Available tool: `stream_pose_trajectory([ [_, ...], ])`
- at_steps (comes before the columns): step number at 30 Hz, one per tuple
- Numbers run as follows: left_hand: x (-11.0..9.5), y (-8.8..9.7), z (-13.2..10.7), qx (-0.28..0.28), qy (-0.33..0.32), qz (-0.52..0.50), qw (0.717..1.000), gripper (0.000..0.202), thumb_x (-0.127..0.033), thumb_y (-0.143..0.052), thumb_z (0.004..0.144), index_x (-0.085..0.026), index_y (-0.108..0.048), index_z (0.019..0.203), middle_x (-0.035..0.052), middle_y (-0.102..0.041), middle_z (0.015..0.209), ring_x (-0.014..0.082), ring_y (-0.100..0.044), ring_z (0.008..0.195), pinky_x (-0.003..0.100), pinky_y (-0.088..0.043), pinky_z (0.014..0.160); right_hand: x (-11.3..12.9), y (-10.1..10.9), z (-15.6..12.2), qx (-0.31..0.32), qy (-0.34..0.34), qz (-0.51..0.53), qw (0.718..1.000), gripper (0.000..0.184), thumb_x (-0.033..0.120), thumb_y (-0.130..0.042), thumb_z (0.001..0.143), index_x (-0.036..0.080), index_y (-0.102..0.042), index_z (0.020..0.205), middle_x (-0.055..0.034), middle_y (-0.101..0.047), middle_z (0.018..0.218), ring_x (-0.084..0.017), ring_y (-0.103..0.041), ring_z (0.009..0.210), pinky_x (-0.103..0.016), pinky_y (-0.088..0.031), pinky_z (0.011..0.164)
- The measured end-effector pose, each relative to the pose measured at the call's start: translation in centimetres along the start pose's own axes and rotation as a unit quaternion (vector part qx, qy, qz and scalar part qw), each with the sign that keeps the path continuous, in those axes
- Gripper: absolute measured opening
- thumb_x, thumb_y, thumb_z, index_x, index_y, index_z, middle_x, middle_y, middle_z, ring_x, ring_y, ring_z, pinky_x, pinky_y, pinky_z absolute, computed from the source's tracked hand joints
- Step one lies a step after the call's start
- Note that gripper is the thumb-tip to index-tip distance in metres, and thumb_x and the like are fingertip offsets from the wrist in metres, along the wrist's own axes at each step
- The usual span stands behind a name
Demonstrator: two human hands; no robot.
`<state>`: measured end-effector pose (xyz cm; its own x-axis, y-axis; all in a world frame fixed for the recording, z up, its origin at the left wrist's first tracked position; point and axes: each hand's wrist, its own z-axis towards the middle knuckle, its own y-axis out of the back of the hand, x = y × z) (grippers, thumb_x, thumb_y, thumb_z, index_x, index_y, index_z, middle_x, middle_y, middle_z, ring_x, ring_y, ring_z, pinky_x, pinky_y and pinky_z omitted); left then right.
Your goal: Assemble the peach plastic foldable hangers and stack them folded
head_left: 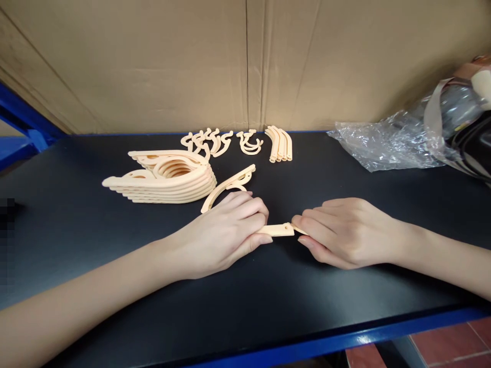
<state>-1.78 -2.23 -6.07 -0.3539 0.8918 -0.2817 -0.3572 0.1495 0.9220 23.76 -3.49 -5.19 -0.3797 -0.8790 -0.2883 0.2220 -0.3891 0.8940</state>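
My left hand (226,232) and my right hand (345,232) rest on the black table (115,255) and pinch the two ends of a small cream plastic piece (276,230) between them. Both hands have their fingers closed on it. A curved cream hanger arm (228,186) lies just behind my left hand, touching its knuckles. A stack of several cream hanger halves (164,176) sits to the left behind it.
Near the cardboard wall (192,61) lie small cream hooks (207,142), a few more hooks (250,142) and curved cream tubes (280,144). A crumpled clear plastic bag (387,143) and dark items sit at the right. The table's blue front edge (345,340) runs below.
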Motion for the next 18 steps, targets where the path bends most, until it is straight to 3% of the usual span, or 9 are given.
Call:
stream_pose_trajectory([
  [9, 0.17, 0.09, 0.06, 0.006, -0.008, 0.003, 1.000, 0.028, -0.028, -0.033, 0.104, -0.017, -0.055, 0.092, 0.0068, -0.056, 0.100, 0.0211, -0.045, 0.090, 0.036, -0.037, 0.085, -0.23, 0.50, -0.05, -0.002, 0.067, -0.126, 0.990, 0.025, 0.024, -0.046, 0.098, 0.014, -0.061, 0.082, 0.0005, -0.053, 0.060, -0.013, -0.040, 0.048, -0.031, -0.027, 0.047],
  [14, 0.14, -0.01, -0.06, 0.003, -0.012, 0.017, 1.000, 0.026, -0.027, -0.035, 0.103, -0.016, -0.055, 0.092, 0.0072, -0.056, 0.101, 0.0215, -0.045, 0.091, 0.036, -0.037, 0.085, -0.11, 0.07, -0.12, -0.003, 0.052, -0.085, 0.995, 0.025, 0.021, -0.044, 0.098, 0.014, -0.062, 0.082, 0.0005, -0.053, 0.059, -0.014, -0.039, 0.048, -0.032, -0.027, 0.048],
  [18, 0.15, 0.25, 0.05, 0.001, -0.010, 0.014, 1.000, 0.027, -0.027, -0.034, 0.104, -0.015, -0.056, 0.093, 0.0072, -0.056, 0.100, 0.0215, -0.045, 0.090, 0.036, -0.037, 0.085, 0.03, -0.24, -0.06, -0.005, -0.016, 0.006, 1.000, 0.032, 0.020, -0.037, 0.100, 0.016, -0.062, 0.080, 0.0008, -0.056, 0.060, -0.014, -0.037, 0.046, -0.031, -0.028, 0.048],
])
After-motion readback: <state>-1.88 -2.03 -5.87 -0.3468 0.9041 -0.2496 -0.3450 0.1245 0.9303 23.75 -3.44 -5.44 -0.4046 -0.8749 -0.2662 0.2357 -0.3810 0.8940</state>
